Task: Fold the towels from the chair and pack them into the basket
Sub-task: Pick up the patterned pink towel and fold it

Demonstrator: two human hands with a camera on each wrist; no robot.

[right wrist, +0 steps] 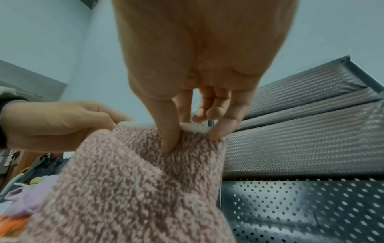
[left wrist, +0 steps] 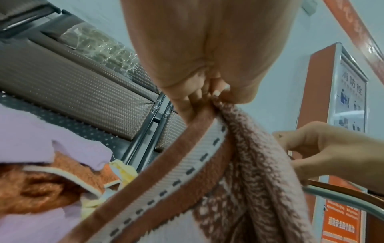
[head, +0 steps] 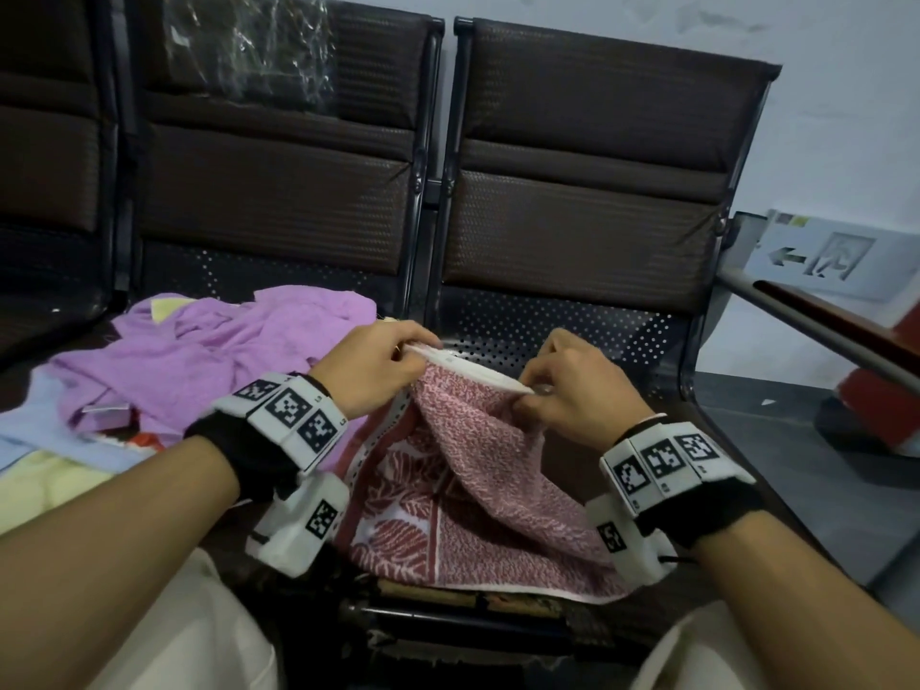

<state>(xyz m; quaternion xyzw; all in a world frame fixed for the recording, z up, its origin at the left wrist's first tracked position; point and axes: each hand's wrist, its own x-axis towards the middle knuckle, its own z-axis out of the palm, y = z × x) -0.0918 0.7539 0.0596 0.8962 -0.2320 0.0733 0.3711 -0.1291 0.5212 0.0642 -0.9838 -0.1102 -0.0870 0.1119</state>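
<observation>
Both hands pinch the top edge of the red towel [head: 478, 470] — left hand [head: 371, 363], right hand [head: 572, 390] — above the chair [head: 572, 321]; purple towel [head: 199, 351] lies beside.

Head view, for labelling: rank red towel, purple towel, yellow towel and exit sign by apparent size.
1-2. Red towel and purple towel: alike, red one nearer, unsure.
3. Yellow towel, partly covered.
4. Exit sign.

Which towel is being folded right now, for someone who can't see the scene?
On the row of dark brown chairs, look where the two hands meet. They hold up the red-and-white patterned towel by its white hem; the towels heaped to its left are plain lilac, blue and yellow.
</observation>
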